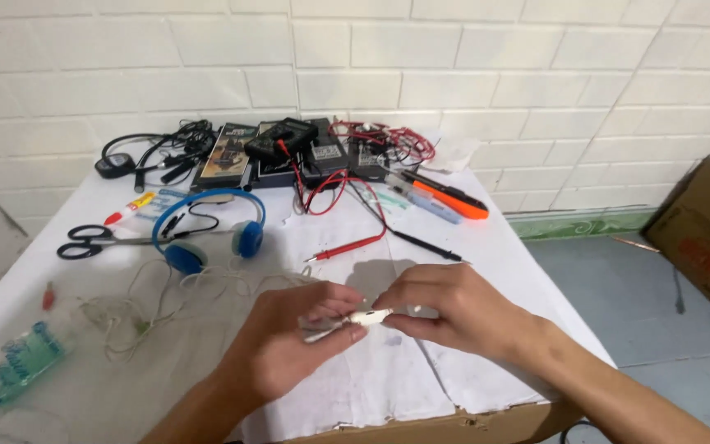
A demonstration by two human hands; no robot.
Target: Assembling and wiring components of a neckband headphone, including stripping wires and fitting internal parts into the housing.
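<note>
Both my hands meet over the near middle of a white-covered table (388,386). My left hand (289,337) and my right hand (454,308) pinch a small white plug-like piece (369,316) between their fingertips. A thin white part sticks out below my left fingers. White earphone cords (166,300) lie loose on the table just left of my left hand.
Blue headphones (207,230), black scissors (88,242), a red-and-yellow marker (129,208) and a teal plastic case (18,362) lie to the left. Red and black probe leads (355,238), a black multimeter (281,140), boxes and an orange tool (449,200) sit at the back. A cardboard box (704,230) stands on the floor at the right.
</note>
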